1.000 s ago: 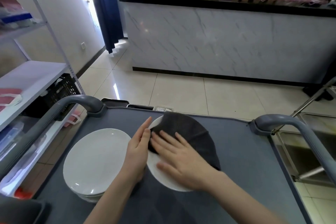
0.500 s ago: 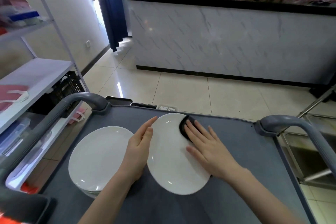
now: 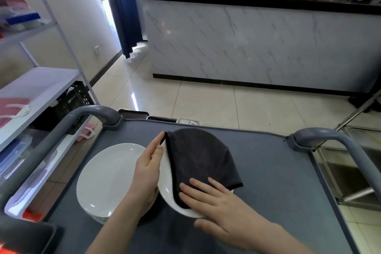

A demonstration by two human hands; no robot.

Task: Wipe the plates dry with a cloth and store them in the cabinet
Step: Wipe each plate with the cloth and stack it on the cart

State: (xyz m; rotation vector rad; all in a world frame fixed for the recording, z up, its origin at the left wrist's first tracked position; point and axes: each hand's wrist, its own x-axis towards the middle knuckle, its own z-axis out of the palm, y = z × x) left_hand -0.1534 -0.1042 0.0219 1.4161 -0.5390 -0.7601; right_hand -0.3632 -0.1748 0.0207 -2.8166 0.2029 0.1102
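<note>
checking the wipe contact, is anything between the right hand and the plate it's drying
Only the dark cloth: it lies spread over the plate, and the right hand presses flat on its near part. The left hand rests against the plate's left rim with nothing between.

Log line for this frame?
phase: wiping | right hand: presses cloth on plate | left hand: steadies plate edge | stack: left of plate

Left hand (image 3: 147,173) and right hand (image 3: 218,206) are bare, as are both forearms (image 3: 115,231).
</note>
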